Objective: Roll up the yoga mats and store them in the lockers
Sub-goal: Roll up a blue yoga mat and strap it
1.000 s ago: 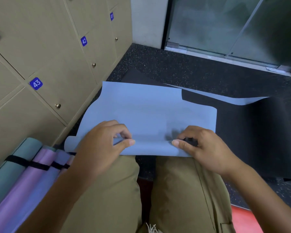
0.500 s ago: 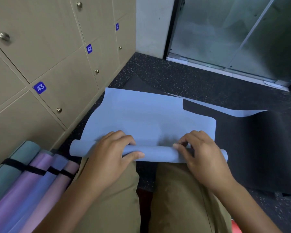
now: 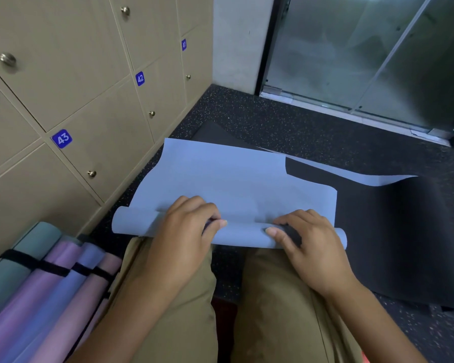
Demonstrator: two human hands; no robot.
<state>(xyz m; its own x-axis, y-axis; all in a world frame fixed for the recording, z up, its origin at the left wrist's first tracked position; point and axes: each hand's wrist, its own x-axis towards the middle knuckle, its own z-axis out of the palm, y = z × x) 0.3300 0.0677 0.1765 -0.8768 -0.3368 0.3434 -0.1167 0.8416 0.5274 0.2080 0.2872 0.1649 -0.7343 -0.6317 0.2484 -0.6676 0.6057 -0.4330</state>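
Speckled floor (image 3: 286, 127), lockers (image 3: 89, 100) left, rolled mats (image 3: 50, 279) beside, left hand (image 3: 186, 231), right hand (image 3: 309, 244) both gripping blue mat (image 3: 233, 179) roll.

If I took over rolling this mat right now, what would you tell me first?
Left hand: grips the rolled end of the blue yoga mat, fingers curled over it.
Right hand: grips the same roll nearer its other end.
The roll lies on the floor just in front of the knees; most of the mat is flat ahead, far corner folded over.
Four rolled mats, strapped, lie by the lockers, whose doors are shut.
Done: only the first turns.
Left: finish rolling and store the mats in the lockers.
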